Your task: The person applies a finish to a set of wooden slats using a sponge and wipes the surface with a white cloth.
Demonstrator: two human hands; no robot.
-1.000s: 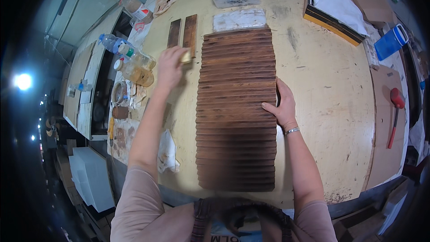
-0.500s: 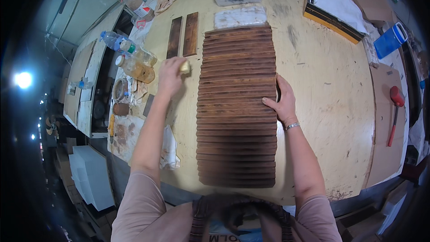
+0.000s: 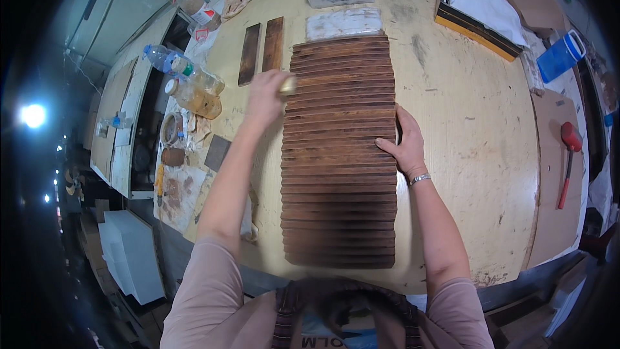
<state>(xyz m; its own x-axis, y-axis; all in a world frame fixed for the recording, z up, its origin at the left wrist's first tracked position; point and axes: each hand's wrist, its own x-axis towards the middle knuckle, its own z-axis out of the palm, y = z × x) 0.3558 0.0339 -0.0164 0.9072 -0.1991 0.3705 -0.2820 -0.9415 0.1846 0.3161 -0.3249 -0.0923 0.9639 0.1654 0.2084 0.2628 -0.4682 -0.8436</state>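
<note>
A long row of dark brown, wood-grained slats (image 3: 339, 155) lies down the middle of the table, edges side by side or overlapping. My left hand (image 3: 263, 100), slightly blurred, is closed around a small pale yellow sponge-like block (image 3: 289, 85) at the row's upper left edge; whether the block touches the slats I cannot tell. My right hand (image 3: 407, 142) grips the row's right edge, thumb on top and fingers down the side. Two separate brown wooden strips (image 3: 249, 55) lie just beyond my left hand.
Two white wrapped blocks (image 3: 343, 23) sit at the row's far end. Several plastic bottles (image 3: 196, 99) and stained cloths line the left edge. An open box (image 3: 478, 24) with white sheeting, a blue jug (image 3: 560, 58) and a red-headed mallet (image 3: 569, 139) are on the right.
My left hand has moved right with the pale yellow block, from beside the slats to their left edge. The right hand keeps its grip on the row.
</note>
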